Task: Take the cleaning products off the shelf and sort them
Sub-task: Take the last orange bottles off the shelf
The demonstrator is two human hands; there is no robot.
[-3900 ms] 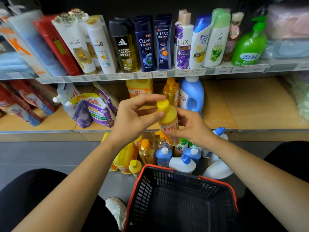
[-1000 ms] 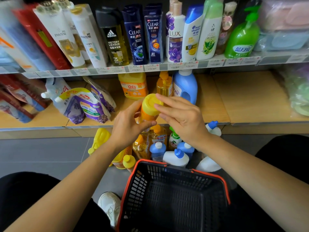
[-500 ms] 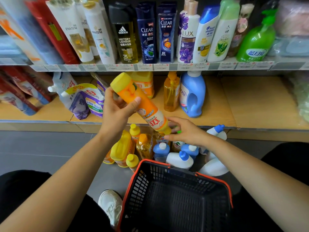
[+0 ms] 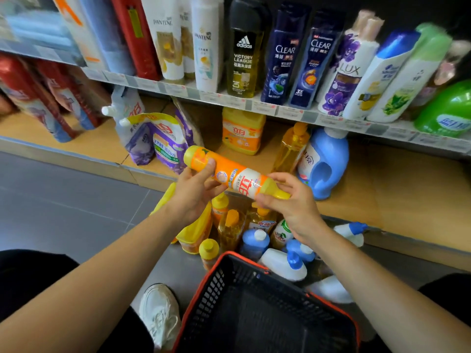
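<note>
Two bare hands hold one orange and yellow dish-soap bottle (image 4: 229,173) lying nearly level in the air, just in front of the lower shelf's (image 4: 382,187) front edge and above a crowd of bottles on the floor.

The left hand (image 4: 193,197) grips the rounded end, with its fingers curled under and the thumb on top. The right hand (image 4: 293,207) pinches the tapered yellow end between thumb and fingertips. The label faces up towards the camera.

On the floor below, yellow and orange bottles (image 4: 196,230) stand to the left. White bottles with blue caps (image 4: 283,266) lie to the right, against the rim of a black basket (image 4: 204,289) with an orange rim.

The step looks like checking the label and then placing the bottle with its kind, probably the yellow group. To do it well:

- Move one hand to the bottle's middle for a full wrap before the other lets go.
- Turn the bottle upright.
- Lower it base first into a gap at the left edge of the cluster.

The bottles stand close together, so a sideways approach could topple the neighbours.
</note>
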